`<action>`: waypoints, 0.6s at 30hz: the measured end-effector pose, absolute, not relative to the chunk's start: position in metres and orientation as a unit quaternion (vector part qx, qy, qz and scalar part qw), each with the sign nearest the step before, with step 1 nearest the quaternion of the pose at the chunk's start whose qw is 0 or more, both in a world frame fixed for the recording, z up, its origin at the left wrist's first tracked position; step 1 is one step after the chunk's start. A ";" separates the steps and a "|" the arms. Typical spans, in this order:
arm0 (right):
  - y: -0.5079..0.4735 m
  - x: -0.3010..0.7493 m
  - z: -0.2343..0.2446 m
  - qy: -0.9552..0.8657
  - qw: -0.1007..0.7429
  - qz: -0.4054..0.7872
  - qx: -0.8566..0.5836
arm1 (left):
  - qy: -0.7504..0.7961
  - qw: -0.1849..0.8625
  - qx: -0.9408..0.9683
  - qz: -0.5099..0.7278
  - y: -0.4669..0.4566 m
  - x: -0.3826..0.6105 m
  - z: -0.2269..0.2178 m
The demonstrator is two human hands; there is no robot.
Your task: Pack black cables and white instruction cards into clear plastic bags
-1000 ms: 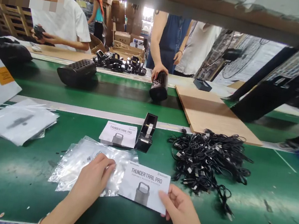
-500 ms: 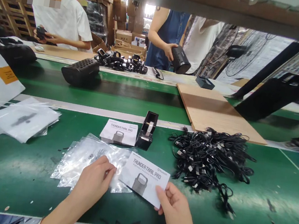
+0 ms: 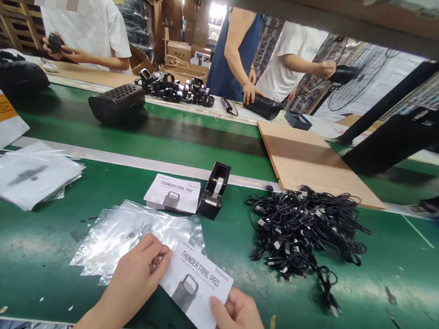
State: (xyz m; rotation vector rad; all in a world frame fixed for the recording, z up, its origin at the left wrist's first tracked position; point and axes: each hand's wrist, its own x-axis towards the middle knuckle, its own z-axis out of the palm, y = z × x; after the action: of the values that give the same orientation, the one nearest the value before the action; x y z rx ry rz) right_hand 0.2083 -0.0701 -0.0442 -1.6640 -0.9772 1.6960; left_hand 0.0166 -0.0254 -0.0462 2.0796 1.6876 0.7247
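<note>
My right hand (image 3: 238,323) grips a white printed booklet (image 3: 199,289), marked THUNDER TRAIL PRO, by its lower right corner, thumb on top. The booklet is tilted, its left edge close to my left fingertips. My left hand (image 3: 139,274) is closed in a pinch at the right side of a fanned pile of clear plastic bags (image 3: 107,241), apparently on the edge of one bag; its fingertips partly hide the contact. Behind the bags lies a stack of the same booklets (image 3: 172,193), with a black tape dispenser (image 3: 214,191) beside it.
A heap of black cables (image 3: 300,233) lies to the right, bagged white sheets (image 3: 28,173) to the left. Across the green belt stand a black speaker (image 3: 116,103) and a wooden board (image 3: 312,160). Several co-workers stand beyond; one person's hand (image 3: 251,93) rests on another speaker.
The booklet and my right hand have come down and left, nearer me. My left hand stays pinched by the bags. Across the belt, a co-worker has laid a speaker down.
</note>
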 end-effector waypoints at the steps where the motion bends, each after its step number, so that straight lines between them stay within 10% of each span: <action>1: -0.069 0.209 -0.043 -0.363 0.273 0.642 -0.618 | 0.586 0.186 0.742 0.266 -0.026 0.017 -0.048; 18: -0.045 0.199 -0.009 -0.406 0.334 0.722 -0.450 | 0.551 0.306 0.735 0.252 -0.025 0.015 -0.035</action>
State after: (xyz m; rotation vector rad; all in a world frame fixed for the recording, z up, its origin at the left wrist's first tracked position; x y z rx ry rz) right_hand 0.1991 -0.0452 -0.0086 -1.1747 -1.0601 1.8848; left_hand 0.0151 -0.0253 -0.0349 1.9446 1.4581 0.6675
